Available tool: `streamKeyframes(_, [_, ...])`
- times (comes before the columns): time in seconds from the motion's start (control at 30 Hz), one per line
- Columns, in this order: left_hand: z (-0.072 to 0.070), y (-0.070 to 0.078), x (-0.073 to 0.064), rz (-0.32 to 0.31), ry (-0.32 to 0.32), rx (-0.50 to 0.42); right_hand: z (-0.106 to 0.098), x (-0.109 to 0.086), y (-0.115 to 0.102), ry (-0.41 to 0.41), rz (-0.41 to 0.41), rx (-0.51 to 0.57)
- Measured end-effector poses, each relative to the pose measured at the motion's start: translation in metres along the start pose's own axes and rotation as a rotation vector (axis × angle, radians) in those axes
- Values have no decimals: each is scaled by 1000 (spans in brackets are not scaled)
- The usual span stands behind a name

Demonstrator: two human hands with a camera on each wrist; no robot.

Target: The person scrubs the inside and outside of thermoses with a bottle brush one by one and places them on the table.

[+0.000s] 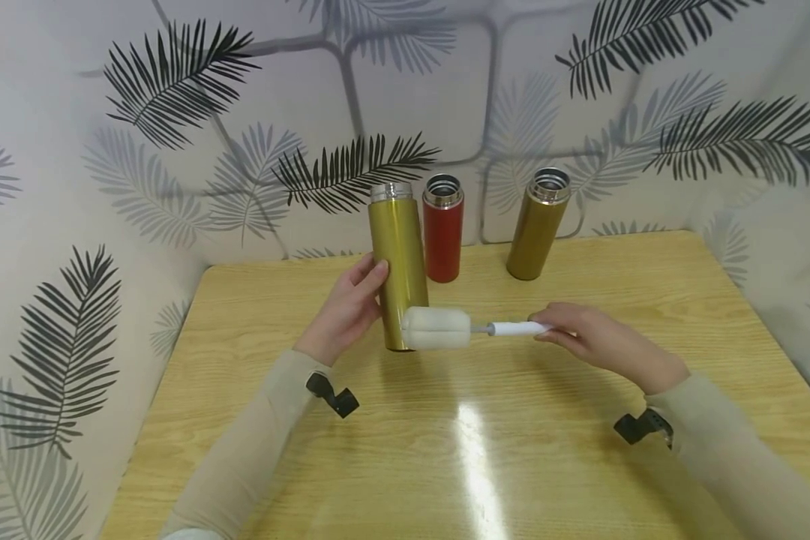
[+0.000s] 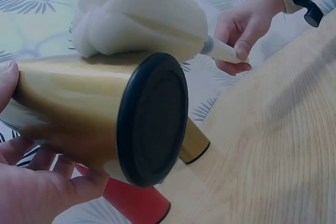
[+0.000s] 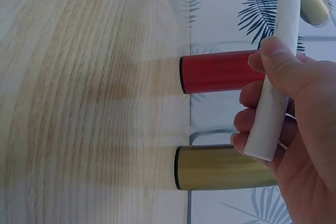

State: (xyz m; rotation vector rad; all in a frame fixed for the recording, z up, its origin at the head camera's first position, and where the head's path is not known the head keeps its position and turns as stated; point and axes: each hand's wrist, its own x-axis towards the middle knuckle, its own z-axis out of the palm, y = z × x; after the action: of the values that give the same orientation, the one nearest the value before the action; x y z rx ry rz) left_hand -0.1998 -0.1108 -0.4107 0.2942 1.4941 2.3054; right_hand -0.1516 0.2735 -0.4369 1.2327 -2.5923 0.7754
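My left hand (image 1: 340,311) grips a tall gold thermos bottle (image 1: 400,247) round its side. The bottle has no lid on its silver neck, and its black base (image 2: 155,119) shows in the left wrist view, lifted off the table. With my right hand (image 1: 590,341) I hold a bottle brush by its white handle (image 3: 278,77). Its pale sponge head (image 1: 439,328) points left, in front of the lower part of the bottle. From the left wrist, the sponge overlaps the bottle's side; whether they touch I cannot tell.
A red thermos bottle (image 1: 443,236) stands upright just behind the held one, its mouth uncovered. Farther right, another gold bottle (image 1: 536,232) stands near the back edge, also lidless. The wooden table (image 1: 297,465) backs onto a leaf-patterned wall (image 1: 243,90).
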Motion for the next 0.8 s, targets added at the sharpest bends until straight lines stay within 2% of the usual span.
streamKeyframes(0.23, [2, -1, -3, -26, 15, -23, -3, 1, -5, 33, 52, -44])
streamKeyframes(0.4, [4, -5, -4, -29, 25, -53, -6, 4, -3, 90, 41, -75])
streamKeyframes(0.8, [5, -11, -7, -43, -59, -37, -21, 5, 3, 158, 88, -103])
